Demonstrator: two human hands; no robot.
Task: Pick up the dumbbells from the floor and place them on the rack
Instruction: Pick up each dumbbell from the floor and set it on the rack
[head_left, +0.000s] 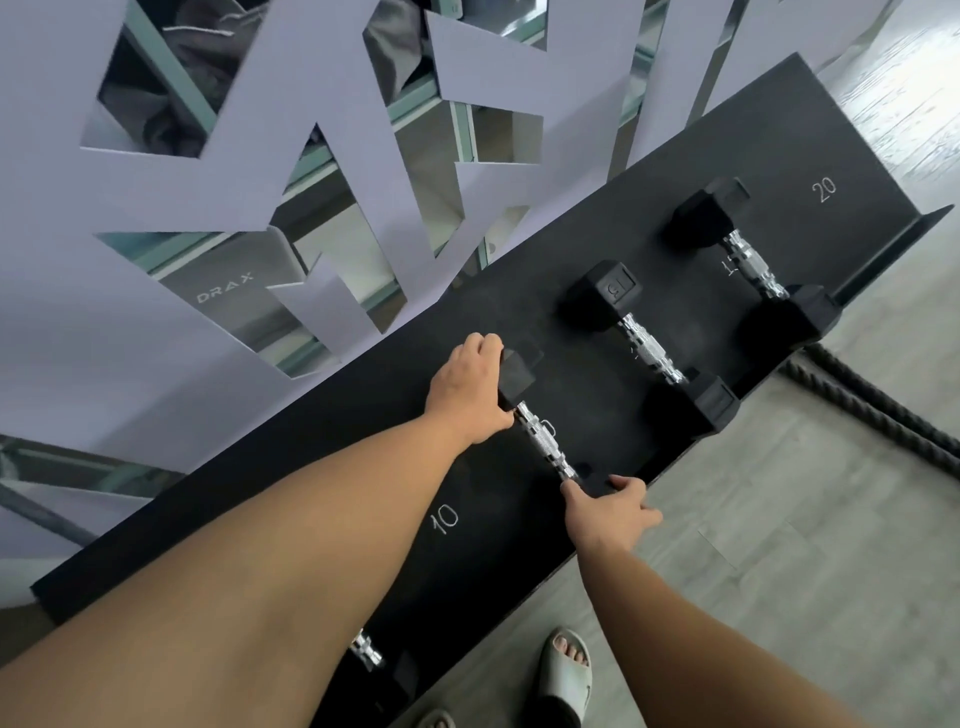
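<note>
A black shelf rack (363, 415) runs diagonally, marked "10" and "20" in white. On it lies a small dumbbell (543, 441) with a chrome handle and black hex heads. My left hand (467, 395) wraps over its far head. My right hand (613, 512) grips its near head at the shelf's front edge. Two larger dumbbells rest on the rack further right: a middle dumbbell (647, 345) and a far dumbbell (748, 262). Part of another dumbbell (366, 649) shows on a lower shelf under my left forearm.
A lilac wall panel (208, 197) with angular cut-outs stands right behind the rack. A thick black rope (872, 405) lies on the grey floor to the right. A foot in a pale slipper (566, 670) stands close to the rack's base.
</note>
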